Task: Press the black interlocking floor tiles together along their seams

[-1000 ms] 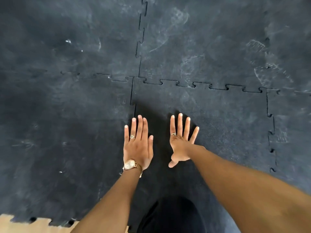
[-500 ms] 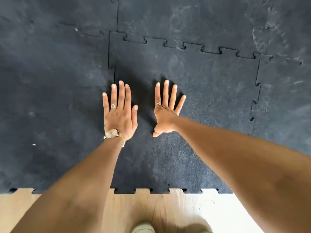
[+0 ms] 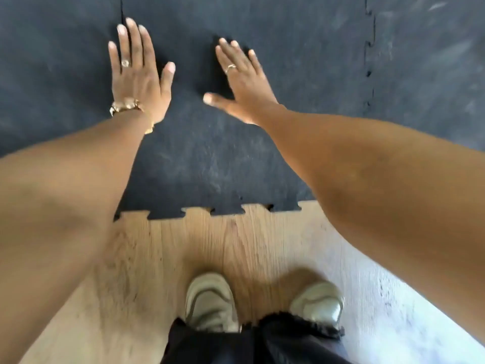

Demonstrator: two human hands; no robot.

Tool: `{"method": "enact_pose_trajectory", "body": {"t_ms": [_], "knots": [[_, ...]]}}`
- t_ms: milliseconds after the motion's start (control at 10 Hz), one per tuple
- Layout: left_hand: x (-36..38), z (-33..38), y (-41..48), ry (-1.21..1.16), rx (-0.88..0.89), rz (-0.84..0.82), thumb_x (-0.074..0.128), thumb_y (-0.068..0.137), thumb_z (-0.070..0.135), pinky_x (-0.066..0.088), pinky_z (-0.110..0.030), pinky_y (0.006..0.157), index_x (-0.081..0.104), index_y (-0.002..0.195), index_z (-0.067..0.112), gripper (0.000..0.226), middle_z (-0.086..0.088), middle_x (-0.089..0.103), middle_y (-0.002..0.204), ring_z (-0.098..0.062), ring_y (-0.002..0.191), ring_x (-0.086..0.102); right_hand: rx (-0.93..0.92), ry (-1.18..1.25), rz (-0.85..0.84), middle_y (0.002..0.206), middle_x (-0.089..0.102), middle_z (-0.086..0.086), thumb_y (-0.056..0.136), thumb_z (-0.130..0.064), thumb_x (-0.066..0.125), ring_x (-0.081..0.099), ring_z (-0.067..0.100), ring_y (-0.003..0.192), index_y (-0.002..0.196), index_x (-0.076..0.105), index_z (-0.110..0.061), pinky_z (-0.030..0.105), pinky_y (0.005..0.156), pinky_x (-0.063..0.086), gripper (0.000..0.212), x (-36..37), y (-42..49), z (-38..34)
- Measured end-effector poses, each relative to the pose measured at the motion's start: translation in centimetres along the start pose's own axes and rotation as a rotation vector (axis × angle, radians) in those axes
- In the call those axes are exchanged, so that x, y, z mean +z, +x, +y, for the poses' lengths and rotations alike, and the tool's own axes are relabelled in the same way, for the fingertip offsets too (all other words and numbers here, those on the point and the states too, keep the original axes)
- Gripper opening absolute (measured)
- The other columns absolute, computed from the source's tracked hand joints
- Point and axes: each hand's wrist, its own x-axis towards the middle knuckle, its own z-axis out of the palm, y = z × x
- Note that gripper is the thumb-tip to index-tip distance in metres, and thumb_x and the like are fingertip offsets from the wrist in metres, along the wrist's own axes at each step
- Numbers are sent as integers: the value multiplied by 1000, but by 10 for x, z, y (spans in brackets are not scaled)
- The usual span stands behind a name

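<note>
1. The left hand (image 3: pixel 139 74) lies flat on the black floor tiles (image 3: pixel 210 158), fingers straight and close together, grasping nothing – same as half a second ago.
2. The right hand (image 3: pixel 242 82) is also flat and released, thumb spread wide toward the left hand; before, the thumb was more tucked in.
3. The vertical seam (image 3: pixel 122 9) shows just beyond the left fingertips; another seam (image 3: pixel 370 56) runs well to the right of the right fingers.
4. The view has dropped lower than earlier – the toothed tile edge (image 3: pixel 210 211) now sits mid-picture, far behind the wrists.
5. More wooden floor (image 3: pixel 157 271) shows now, and two pale shoes (image 3: pixel 210 300), where only one toe showed before.
</note>
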Motion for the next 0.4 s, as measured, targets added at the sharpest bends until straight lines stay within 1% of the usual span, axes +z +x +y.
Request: {"method": "enact_pose_trajectory", "body": {"t_ms": [100, 200, 300, 400], "knots": [[8, 26, -74, -35, 43, -56, 19, 100, 47, 5, -49, 122, 7, 154, 0, 72, -19, 3, 162, -34, 150, 4, 241, -79, 132, 165, 5, 5, 99, -61, 25, 1, 22, 152, 156, 7, -10, 45, 123, 1, 78, 40, -104, 31], [20, 60, -154, -43, 38, -97, 16, 102, 49, -1, -47, 121, 5, 155, 3, 71, -16, 3, 163, -32, 151, 2, 399, -88, 174, 165, 5, 6, 100, -59, 20, 1, 23, 152, 156, 5, -10, 50, 123, 1, 77, 68, -163, 41], [30, 64, -164, -5, 7, -62, 14, 102, 47, -1, -48, 120, 5, 155, 4, 69, -16, 5, 163, -32, 151, 4, 442, -104, 177, 165, 5, 5, 99, -60, 16, 2, 25, 152, 156, 5, -10, 51, 122, 0, 76, 70, -160, 40], [15, 63, -156, -1, -4, -167, 17, 103, 46, -2, -48, 121, -1, 154, 2, 70, -17, -3, 163, -31, 151, -2, 420, -97, 63, 165, -4, 4, 101, -58, 16, -5, 25, 152, 156, -3, -11, 50, 123, -1, 75, 52, -161, 36]]}}
